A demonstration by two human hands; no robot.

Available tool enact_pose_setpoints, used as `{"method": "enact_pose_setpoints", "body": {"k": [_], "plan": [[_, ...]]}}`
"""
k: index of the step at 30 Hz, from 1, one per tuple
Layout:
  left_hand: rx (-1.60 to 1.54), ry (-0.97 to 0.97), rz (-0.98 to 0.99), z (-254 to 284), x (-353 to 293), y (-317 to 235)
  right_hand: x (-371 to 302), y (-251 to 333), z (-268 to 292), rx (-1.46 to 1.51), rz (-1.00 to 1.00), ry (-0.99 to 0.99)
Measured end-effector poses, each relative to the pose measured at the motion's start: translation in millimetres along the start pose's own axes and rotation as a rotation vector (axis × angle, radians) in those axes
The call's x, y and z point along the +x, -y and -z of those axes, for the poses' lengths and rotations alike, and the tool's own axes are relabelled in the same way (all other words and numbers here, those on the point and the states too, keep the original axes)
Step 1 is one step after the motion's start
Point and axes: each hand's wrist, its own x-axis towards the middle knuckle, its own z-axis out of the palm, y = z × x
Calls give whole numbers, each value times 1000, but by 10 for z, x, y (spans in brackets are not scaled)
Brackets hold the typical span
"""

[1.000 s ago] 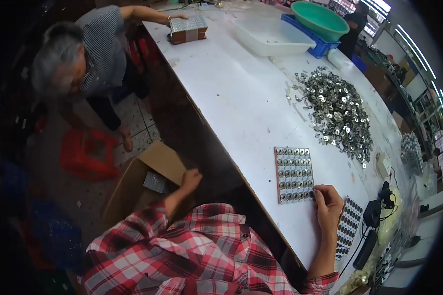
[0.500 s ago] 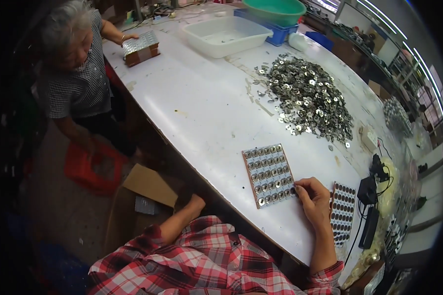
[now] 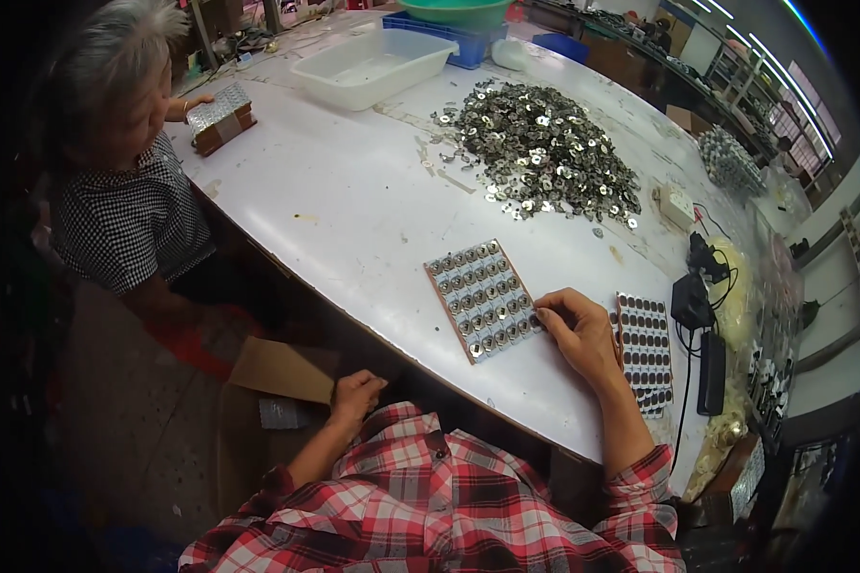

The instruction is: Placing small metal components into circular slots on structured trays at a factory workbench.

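A panel of metal discs (image 3: 482, 301), in rows on a pale board with a brown edge, lies on the white table in front of me. My right hand (image 3: 584, 336) has thumb and forefinger closed at the panel's lower right corner, beside a dark round spot. Just off the table's near edge is my left hand (image 3: 356, 393), fingers curled together; anything in them is too small to make out. To the right of my right hand lies a stack of similar boards (image 3: 645, 349) with dark round spots. A large heap of loose metal discs (image 3: 544, 148) lies farther back.
Across the left corner, a person (image 3: 129, 191) has a hand by a bubble-wrapped stack (image 3: 222, 119). A white tub (image 3: 372, 72) and green basin (image 3: 458, 10) stand at the back. Black adapters with cables (image 3: 692, 304) lie at right. An open cardboard box (image 3: 282, 372) sits below the table edge.
My left hand has come up into fuller view near the table edge. My right hand stays at the panel's corner. The view has shifted, and the other person appears closer.
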Motion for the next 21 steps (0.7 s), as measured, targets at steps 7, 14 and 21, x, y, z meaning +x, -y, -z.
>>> {"method": "enact_pose_setpoints", "body": {"k": [7, 14, 21], "plan": [[116, 149, 76, -169, -251, -236, -22, -114, -18, -7, 95, -49], [208, 266, -180, -283, -383, -525, 57, -31, 11, 94, -84, -40], [579, 228, -1292, -652, -448, -1445, 306, 20, 263, 178, -257, 101]]}}
